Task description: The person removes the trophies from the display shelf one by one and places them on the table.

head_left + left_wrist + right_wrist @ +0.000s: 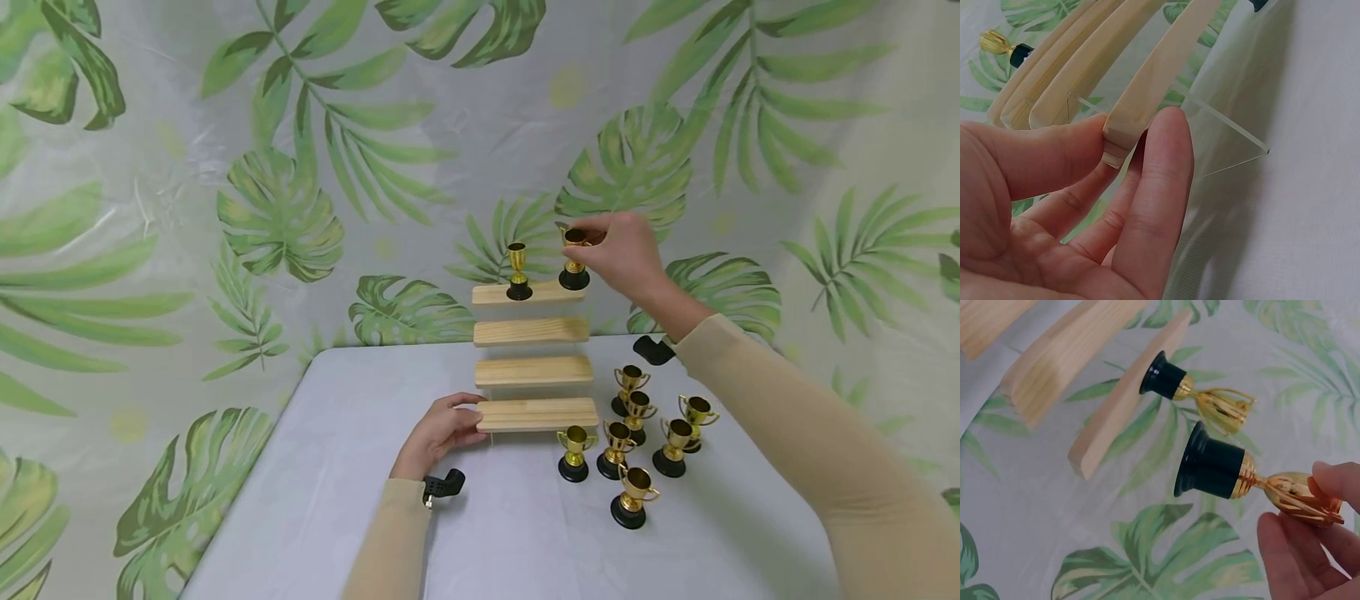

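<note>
A small gold trophy cup with a black base is pinched by its cup in my right hand, at the right end of the top shelf. In the right wrist view the held trophy appears apart from the top shelf board. Another trophy stands upright on that board, left of the middle. My left hand grips the left end of the lowest wooden board, thumb on one face and fingers on the other in the left wrist view.
Several gold trophies with black bases stand on the white table, right of and in front of the stepped shelf. Two middle boards hold nothing. Thin clear supports join the boards. A leaf-patterned cloth hangs behind.
</note>
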{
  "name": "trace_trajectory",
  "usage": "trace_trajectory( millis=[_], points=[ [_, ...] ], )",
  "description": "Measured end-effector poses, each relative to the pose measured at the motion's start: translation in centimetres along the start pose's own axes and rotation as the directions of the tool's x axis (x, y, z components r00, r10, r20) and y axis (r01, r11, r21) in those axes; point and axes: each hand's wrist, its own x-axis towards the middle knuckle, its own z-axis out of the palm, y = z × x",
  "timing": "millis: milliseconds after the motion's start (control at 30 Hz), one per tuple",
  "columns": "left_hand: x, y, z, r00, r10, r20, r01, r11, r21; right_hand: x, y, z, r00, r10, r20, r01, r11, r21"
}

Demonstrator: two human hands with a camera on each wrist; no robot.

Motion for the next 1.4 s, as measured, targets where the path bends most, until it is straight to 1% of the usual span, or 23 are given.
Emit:
trace_trajectory(
  millis=[167, 267, 433, 567, 800, 1067, 1200, 1400],
  points=[
    [0.0, -0.3, -0.2, 1.0, 0.0, 0.008, 0.0, 1.0, -0.008, -0.8, -0.3, -1.0, 1.0, 0.002, 0.004, -0.003, 1.0, 0.027],
    [0.0, -0.3, -0.2, 1.0, -0.007, 0.004, 0.007, 1.0, -0.011, -1.5, -0.4, -1.6, 1.0, -0.012, -0.007, 0.012, 1.0, 0.015],
    [0.0, -0.3, -0.2, 1.0, -0.01, -0.004, 0.01, 1.0, -0.011, -2.8, -0.4, -2.4, 0.996, -0.048, -0.07, 0.047, 0.999, -0.02],
    [0.0, -0.4, -0.2, 1.0, -0.008, -0.007, 0.008, 1.0, -0.009, -4.1, -0.2, -3.0, 0.993, -0.058, -0.101, 0.055, 0.998, -0.028],
    [-0.2, -0.5, -0.1, 1.0, -0.014, -0.005, 0.014, 1.0, -0.006, -6.7, 0.7, -4.5, 0.994, -0.037, -0.104, 0.034, 0.999, -0.026],
    [-0.3, -0.2, -0.1, 1.0, -0.004, 0.004, 0.004, 1.0, -0.002, -9.4, 1.5, -6.1, 0.991, -0.067, -0.119, 0.061, 0.997, -0.051],
    [-0.3, 0.0, -0.1, 1.0, -0.001, 0.004, 0.001, 1.0, -0.003, -10.7, 1.7, -6.4, 0.992, -0.069, -0.11, 0.061, 0.996, -0.072],
    [-0.3, 0.2, 0.0, 1.0, -0.001, 0.005, 0.001, 1.0, -0.005, -12.8, 2.1, -6.4, 0.993, -0.061, -0.099, 0.054, 0.996, -0.068]
  ],
)
